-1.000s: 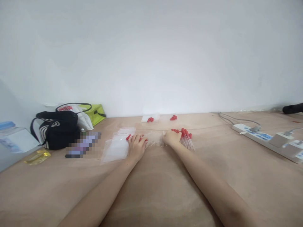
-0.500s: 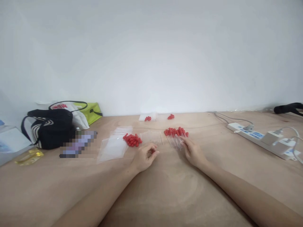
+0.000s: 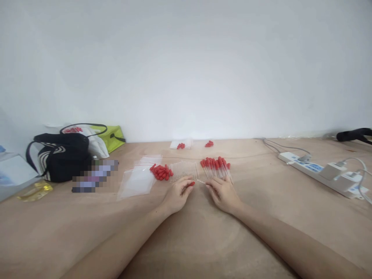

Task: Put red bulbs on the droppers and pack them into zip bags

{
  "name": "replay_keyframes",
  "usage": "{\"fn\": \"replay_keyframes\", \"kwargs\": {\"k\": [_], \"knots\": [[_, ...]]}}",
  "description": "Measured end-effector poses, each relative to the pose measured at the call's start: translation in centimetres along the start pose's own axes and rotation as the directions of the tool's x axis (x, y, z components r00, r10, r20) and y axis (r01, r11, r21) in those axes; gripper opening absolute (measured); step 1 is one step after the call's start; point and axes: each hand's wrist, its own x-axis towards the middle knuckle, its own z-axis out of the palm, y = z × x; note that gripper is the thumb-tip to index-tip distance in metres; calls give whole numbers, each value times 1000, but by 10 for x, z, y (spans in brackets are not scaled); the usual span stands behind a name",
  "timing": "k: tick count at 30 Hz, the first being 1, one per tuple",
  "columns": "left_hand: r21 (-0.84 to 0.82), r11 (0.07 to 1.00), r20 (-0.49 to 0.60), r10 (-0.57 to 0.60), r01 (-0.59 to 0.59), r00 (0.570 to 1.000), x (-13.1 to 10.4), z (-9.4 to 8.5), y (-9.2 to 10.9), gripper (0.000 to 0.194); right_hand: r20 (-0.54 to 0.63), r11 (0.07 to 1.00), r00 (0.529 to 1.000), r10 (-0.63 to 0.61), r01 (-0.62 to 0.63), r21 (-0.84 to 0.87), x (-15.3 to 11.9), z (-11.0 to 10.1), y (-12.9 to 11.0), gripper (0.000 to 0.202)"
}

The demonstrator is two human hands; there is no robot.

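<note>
Between the closed fingertips of my left hand is a small red rubber bulb. My right hand pinches a thin clear dropper tube, one end of which points left toward that bulb with a small gap between them. Behind my left hand lies a row of clear tubes, with a heap of loose red bulbs beside it on the left. Beyond my right hand, several red-capped droppers lie side by side, their lower ends partly hidden by the hand.
Clear plastic bags lie left of the heap. Two small groups of red bulbs sit near the wall. At left are a black bag, a green bag and yellow tape; at right, a power strip with cables.
My right hand has moved left and nearer, away from the capped droppers, bringing the tube toward my left hand. The red bulb now shows at my left fingertips.
</note>
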Motion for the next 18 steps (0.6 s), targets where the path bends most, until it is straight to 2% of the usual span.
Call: {"fn": "replay_keyframes", "kwargs": {"k": [6, 12, 18], "knots": [[-3, 1000, 7, 21, -21, 1000, 1, -3, 5, 17, 32, 999, 998, -47, 47, -2, -1, 1, 0, 22], [29, 999, 70, -15, 13, 997, 1, -4, 8, 16, 52, 998, 997, -58, 57, 31, -1, 1, 4, 24], [72, 996, 124, 41, -50, 991, -1, -5, 15, 18, 101, 994, 991, -88, 81, 72, -1, 2, 12, 25]]}}
